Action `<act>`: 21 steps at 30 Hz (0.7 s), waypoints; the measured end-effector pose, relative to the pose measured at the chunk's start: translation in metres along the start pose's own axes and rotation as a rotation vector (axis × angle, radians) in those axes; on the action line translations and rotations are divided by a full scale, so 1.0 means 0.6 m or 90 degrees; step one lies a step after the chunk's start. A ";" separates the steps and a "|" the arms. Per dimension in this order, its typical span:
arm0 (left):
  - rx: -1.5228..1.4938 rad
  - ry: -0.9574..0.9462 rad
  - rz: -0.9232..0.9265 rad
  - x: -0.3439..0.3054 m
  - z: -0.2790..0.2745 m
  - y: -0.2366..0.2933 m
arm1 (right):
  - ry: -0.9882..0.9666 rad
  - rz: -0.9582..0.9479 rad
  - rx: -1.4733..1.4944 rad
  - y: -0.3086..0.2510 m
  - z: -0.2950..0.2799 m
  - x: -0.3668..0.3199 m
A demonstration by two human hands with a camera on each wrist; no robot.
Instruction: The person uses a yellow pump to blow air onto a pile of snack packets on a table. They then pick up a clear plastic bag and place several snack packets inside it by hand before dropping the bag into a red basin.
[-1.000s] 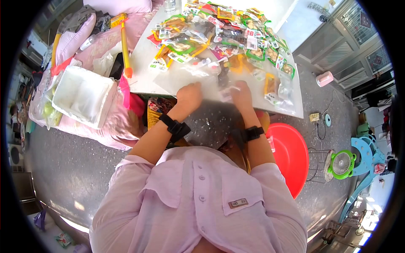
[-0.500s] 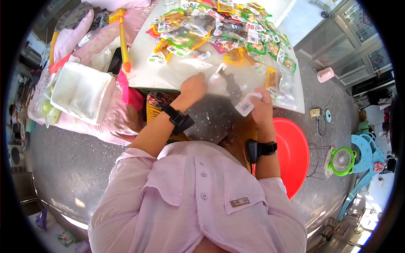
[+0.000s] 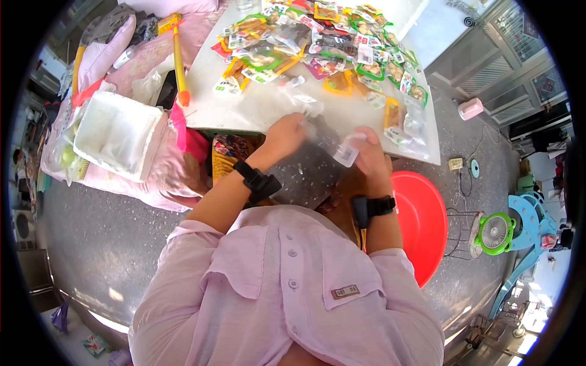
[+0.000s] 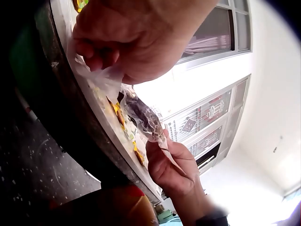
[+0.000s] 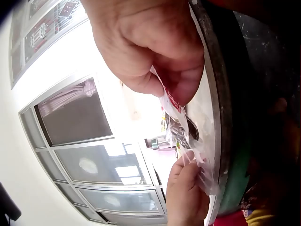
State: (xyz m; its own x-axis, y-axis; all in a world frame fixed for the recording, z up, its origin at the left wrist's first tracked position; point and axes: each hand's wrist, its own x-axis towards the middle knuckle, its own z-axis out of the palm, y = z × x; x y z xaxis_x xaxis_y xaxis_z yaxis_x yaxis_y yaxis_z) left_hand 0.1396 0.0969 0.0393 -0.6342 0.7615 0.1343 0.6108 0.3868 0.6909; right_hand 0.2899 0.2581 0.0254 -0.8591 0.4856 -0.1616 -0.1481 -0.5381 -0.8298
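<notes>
My left hand (image 3: 285, 139) grips one end of a clear plastic packet at the table's near edge. My right hand (image 3: 372, 152) pinches the packet's other end, where a white label (image 3: 348, 152) hangs from the fingers. Stretched between both hands in the left wrist view, the packet (image 4: 143, 115) shows dark food inside. Crumpled clear film (image 5: 205, 176) pokes out past the left fingers in the right wrist view. Red print marks the piece under my right thumb there.
A heap of food packets (image 3: 317, 49) covers the table's far part. Several packets, one a yellow-edged packet (image 3: 392, 113), lie at the table's right. A red basin (image 3: 421, 226) stands below on the right. To the left, a white foam box (image 3: 116, 137) rests on a pink bed.
My right hand moved right and turned the packet's labelled end into view, then came slightly back left. The left hand shifted right, and the packet hangs between both hands.
</notes>
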 end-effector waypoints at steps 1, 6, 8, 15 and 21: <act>0.007 0.014 0.025 -0.002 0.005 0.002 | 0.004 -0.008 0.009 0.006 0.008 0.005; 0.052 -0.010 0.052 -0.010 -0.003 0.032 | 0.081 -0.042 -0.081 0.046 0.052 0.046; 0.034 0.021 0.076 -0.011 0.010 0.027 | 0.119 -0.053 -0.135 0.056 0.071 0.055; 0.047 0.076 0.078 -0.016 0.025 0.004 | 0.075 0.093 -0.475 0.021 0.086 0.047; 0.076 0.030 0.060 -0.015 0.025 0.014 | 0.158 0.065 -0.143 0.052 0.089 0.055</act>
State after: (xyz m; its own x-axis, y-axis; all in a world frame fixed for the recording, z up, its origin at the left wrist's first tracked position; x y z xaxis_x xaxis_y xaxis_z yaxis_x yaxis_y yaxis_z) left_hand 0.1577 0.1010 0.0332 -0.5909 0.7735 0.2292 0.7192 0.3763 0.5841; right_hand 0.2310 0.2208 0.0228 -0.7143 0.6051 -0.3517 0.0672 -0.4409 -0.8950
